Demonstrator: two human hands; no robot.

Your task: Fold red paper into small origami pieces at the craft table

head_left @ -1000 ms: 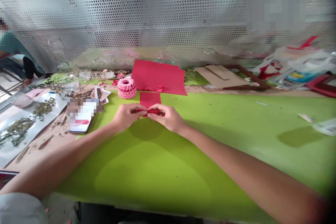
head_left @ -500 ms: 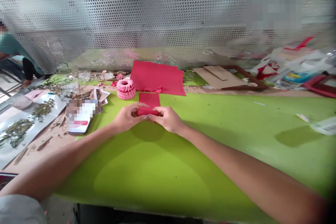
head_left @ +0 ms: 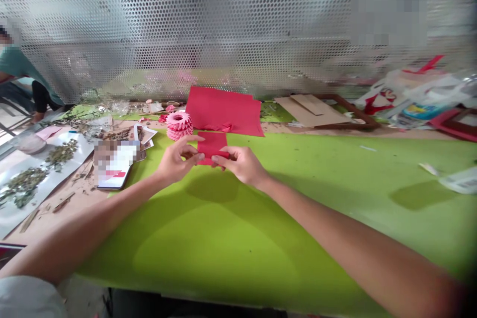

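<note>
Green tabletop (head_left: 305, 238); large red paper sheet (head_left: 223, 109) at the far side, pink folded-paper stack (head_left: 179, 125) far left of your work. Red paper rectangle (head_left: 212, 145) sits between your hands. Right hand (head_left: 241, 165) pinches its near edge; left hand (head_left: 178, 161) is spread, fingertips at its left edge. Pinch evenly, keep that edge square.

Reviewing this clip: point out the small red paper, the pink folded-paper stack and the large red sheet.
small red paper (head_left: 212, 141): head view, its bare upper part.
pink folded-paper stack (head_left: 179, 129): head view, its folded side.
large red sheet (head_left: 223, 107): head view, its middle.
</note>
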